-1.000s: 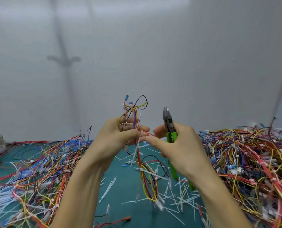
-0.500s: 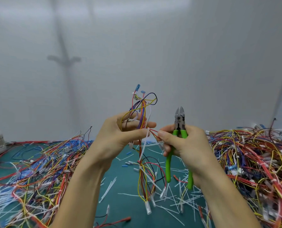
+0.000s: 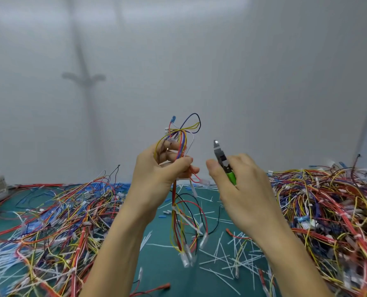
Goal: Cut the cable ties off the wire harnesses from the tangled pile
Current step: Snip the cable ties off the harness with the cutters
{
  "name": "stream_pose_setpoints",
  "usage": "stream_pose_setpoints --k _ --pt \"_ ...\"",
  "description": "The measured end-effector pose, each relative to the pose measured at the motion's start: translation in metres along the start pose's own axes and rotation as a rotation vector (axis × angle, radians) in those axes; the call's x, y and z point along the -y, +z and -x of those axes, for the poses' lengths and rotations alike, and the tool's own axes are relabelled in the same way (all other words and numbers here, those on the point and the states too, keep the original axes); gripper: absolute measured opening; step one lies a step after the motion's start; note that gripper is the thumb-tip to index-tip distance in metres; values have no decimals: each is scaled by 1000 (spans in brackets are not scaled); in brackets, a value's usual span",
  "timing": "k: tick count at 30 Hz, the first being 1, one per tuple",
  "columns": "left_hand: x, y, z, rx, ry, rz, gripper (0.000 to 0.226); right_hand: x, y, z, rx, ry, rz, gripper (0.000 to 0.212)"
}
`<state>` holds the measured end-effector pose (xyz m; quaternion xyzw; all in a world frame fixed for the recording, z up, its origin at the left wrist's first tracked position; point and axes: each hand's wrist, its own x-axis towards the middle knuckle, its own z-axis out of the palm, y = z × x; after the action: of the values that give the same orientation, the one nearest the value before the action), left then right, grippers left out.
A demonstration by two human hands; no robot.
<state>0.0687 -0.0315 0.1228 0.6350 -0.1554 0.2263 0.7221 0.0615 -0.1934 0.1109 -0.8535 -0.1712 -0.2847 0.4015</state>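
Entry, centre of frame. The left hand is gripping one wire harness, thumb and fingers curled round the bundle. The lower end is hanging down toward the green counter.

The right hand is gripping the green-handled cutters, tip pointing up. They are sitting just right of the bundle and apart from it. I cannot tell whether the blades are parted.

A white cable tie is showing on the hanging section, below the left hand.

Risks I am noting:
- The cutter tip is standing near the left fingertips, so a hurried reach could be nicking skin.
- The tie is lying among thin wires, so too deep a bite could be cutting a wire along with it.
- The dangling plugs are hanging over the cut scraps and could be snagging there, or on the tangled pile at right.
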Motion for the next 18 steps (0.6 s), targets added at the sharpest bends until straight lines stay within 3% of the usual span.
stream_pose_setpoints --k 4,11,15,18 --pt "-3 -4 0 -46 4 13 21 -9 -2 -2 119 -99 121 66" --pt "-7 -6 2 -13 -34 -40 24 -13 2 0 183 -164 237 51" --pt "-7 -4 2 10 -36 -85 28 -10 1 1 185 -163 266 66" --pt "-7 -1 2 12 -22 -115 27 -7 0 1 170 -162 277 66"
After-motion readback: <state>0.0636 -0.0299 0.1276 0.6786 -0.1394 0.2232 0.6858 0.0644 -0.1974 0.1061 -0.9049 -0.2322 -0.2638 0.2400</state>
